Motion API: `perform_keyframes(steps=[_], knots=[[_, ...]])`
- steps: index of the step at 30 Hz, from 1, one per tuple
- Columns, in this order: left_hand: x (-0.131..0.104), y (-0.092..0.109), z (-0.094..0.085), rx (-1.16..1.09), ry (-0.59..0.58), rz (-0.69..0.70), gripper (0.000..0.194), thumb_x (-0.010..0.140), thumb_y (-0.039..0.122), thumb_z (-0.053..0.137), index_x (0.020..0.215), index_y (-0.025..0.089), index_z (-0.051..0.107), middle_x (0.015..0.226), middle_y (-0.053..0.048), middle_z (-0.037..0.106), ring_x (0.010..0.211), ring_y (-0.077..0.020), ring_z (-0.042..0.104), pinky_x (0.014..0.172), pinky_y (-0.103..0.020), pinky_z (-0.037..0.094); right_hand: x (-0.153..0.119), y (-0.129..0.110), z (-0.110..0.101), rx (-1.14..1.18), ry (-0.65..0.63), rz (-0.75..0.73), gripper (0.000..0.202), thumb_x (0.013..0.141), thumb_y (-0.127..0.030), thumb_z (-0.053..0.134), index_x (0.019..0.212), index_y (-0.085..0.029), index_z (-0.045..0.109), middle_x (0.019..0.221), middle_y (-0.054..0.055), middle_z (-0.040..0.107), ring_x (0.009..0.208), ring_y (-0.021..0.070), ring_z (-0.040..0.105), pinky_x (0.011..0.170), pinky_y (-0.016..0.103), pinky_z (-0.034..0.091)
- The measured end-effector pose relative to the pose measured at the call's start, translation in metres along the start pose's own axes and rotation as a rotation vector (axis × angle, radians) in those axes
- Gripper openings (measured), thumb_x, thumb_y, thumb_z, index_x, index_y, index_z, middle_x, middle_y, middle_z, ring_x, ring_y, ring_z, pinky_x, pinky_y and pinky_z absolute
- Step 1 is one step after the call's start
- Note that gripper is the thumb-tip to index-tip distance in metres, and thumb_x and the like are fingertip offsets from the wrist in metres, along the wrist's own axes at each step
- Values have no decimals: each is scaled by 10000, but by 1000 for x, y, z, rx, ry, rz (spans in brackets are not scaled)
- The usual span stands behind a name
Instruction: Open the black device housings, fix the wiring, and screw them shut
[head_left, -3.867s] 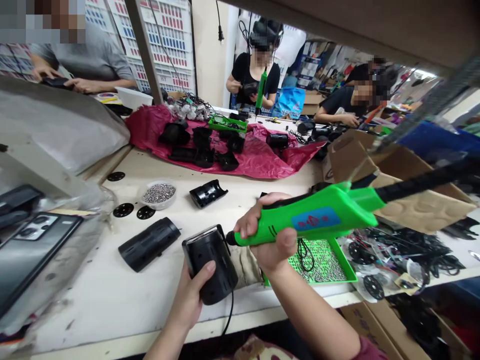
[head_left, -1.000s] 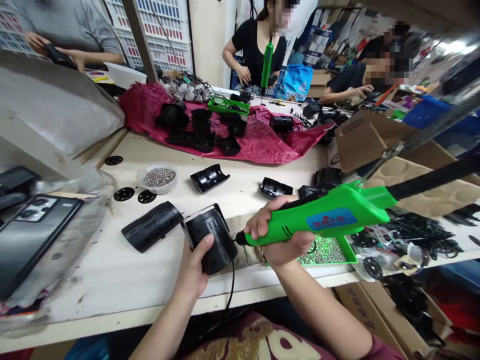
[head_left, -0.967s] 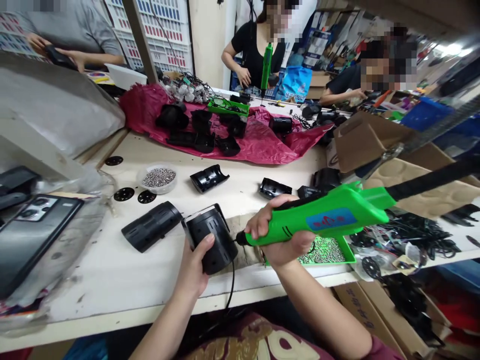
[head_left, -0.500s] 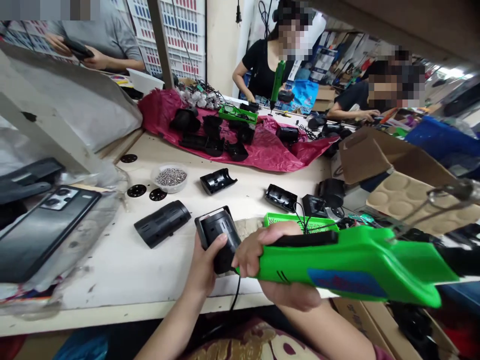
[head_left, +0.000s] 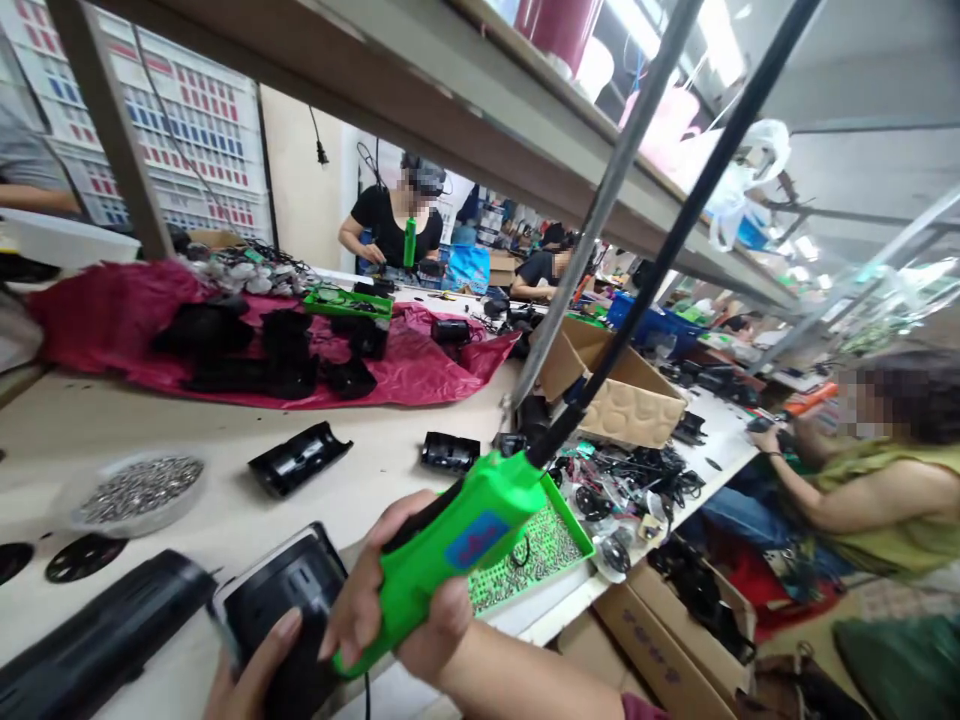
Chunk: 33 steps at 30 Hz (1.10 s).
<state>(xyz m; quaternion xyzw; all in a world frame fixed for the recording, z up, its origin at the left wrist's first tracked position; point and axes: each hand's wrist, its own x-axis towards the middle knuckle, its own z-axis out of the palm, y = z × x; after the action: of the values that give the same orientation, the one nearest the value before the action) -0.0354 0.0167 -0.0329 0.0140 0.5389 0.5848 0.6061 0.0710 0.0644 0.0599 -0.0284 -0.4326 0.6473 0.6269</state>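
Note:
At the lower left, my left hand grips a black plastic housing, its thumb lying along the top face. My right hand is wrapped round a green electric screwdriver with a blue label. The tool slants, its lower end close against the housing; its tip is hidden. From its upper end a black cord runs up past the shelf. Left of the housing lies a long black half-shell. Under the screwdriver's right side sits a green tray holding many small screws.
A clear bowl of screws and black discs lie left. Black shells stand farther back, before a pink plastic sheet. An open carton, a metal pole and an overhead shelf are close. Co-workers sit behind and right.
My view has swung right and up, bringing the shelf and another co-worker into sight. The screwdriver has gone from nearly level to slanting upward. Both hands keep their hold.

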Motion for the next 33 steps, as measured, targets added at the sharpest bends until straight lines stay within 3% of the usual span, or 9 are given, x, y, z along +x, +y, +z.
perform_keyframes(steps=[3,6,10,18,28,33], knots=[[-17,5,9,-50,-28,24,630,566,413,831,1142,262,624,884,-15,756,1011,-316,682,780,-403,591,18,-25,12,-115,96,-108,531,781,-752,506,965,-254,530,434,-94,474,275,109,404,312,230,426],[-27,8,14,-117,20,44,662,520,358,842,1126,201,625,886,-27,758,937,-294,704,786,-380,591,35,-43,10,-243,168,-235,471,747,-688,614,912,-250,566,467,-85,507,320,109,464,368,235,478],[-30,7,10,-127,-23,59,752,503,368,868,1182,196,595,964,-32,761,936,-289,706,798,-388,596,44,-41,5,-250,196,-301,457,764,-673,609,923,-246,571,513,-77,524,360,106,486,398,236,492],[-34,8,16,-127,32,81,723,515,380,844,1171,186,609,919,-42,761,1008,-328,684,834,-425,588,49,-26,4,-256,160,-220,514,732,-726,594,917,-252,527,480,-93,504,341,105,473,393,248,485],[-31,5,14,14,-55,190,947,530,428,883,1373,287,476,1255,-67,655,1236,-343,550,918,-404,550,47,-9,-17,-207,89,-32,563,647,-721,677,864,-236,490,474,-103,513,348,93,470,426,242,501],[-30,3,11,22,-57,204,906,555,413,877,1365,295,488,1277,-55,648,1238,-334,550,947,-407,538,43,-10,-15,-140,95,-85,513,686,-663,694,897,-229,517,495,-92,527,372,92,476,441,231,503]])
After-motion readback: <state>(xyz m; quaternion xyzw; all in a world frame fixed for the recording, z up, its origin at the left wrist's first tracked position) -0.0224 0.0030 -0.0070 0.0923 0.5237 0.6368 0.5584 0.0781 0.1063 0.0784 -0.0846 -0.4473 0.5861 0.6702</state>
